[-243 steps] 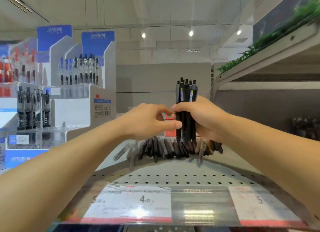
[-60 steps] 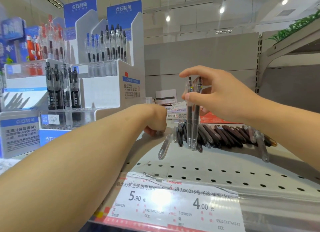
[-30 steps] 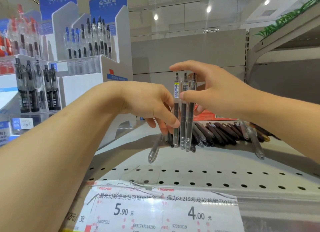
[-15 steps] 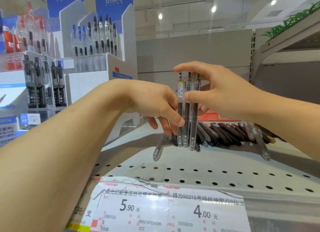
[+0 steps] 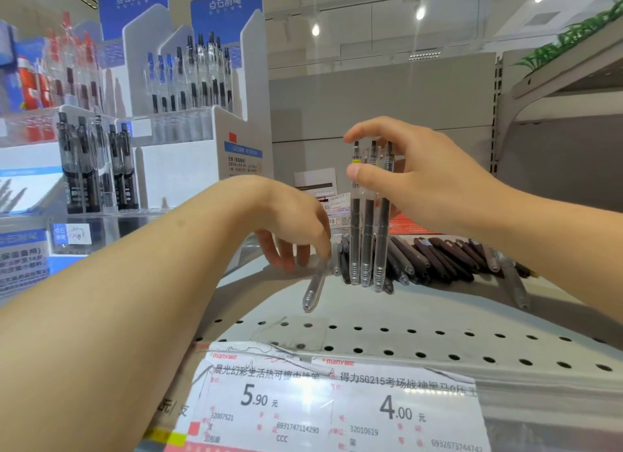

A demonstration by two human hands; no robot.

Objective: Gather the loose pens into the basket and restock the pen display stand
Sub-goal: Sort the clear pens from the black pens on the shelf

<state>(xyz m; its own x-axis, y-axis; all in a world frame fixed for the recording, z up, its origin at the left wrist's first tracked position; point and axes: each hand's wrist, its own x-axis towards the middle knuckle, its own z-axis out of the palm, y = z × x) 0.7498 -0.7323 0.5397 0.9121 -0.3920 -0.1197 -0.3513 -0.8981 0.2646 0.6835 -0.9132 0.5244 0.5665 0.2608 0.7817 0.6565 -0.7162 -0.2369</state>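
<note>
My right hand (image 5: pixel 431 188) pinches three clear pens (image 5: pixel 367 242) upright, tips resting among the loose pens (image 5: pixel 438 256) lying in a row on the shelf (image 5: pixel 421 313). My left hand (image 5: pixel 290 222) reaches down to the left of them, its fingertips curled at the upper end of a single clear pen (image 5: pixel 312 291) that lies on the shelf; the thumb is hidden. The white pen display stand (image 5: pixel 188 168) stands to the left with pens upright in its tiers. No basket is in view.
Another clear pen (image 5: pixel 515 283) lies at the right end of the row. A price strip (image 5: pixel 330 404) runs along the perforated shelf's front edge. Small boxes (image 5: pixel 317 182) and a red card (image 5: pixel 408 226) sit behind the pens. More pen displays (image 5: pixel 40 81) fill the far left.
My left hand has dropped from the upright pens down to the shelf, onto the lone clear pen. My right hand still holds the three pens in about the same place.
</note>
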